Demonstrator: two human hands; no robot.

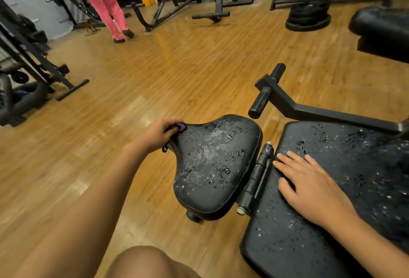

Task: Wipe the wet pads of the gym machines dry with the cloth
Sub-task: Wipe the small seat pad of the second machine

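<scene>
Cloth point(180, 127) looks limp and light, bunched in the left hand point(160, 133) at the slick seat point(217, 167); right hand point(309, 189) lies flat.

The black seat pad point(215, 167) in front of you is beaded with water drops. Your left hand point(160, 134) grips a dark cloth point(179, 127) at the seat pad's far left edge. Just right of the seat pad, past a hinge point(257, 178), lies the long back pad point(365, 162), also wet, with your right hand point(309, 189) flat on it. Under the seat pad is wood-plank floor point(177, 67). Well beyond the seat pad, a stack of weight plates point(307, 17) sits on that floor.
</scene>
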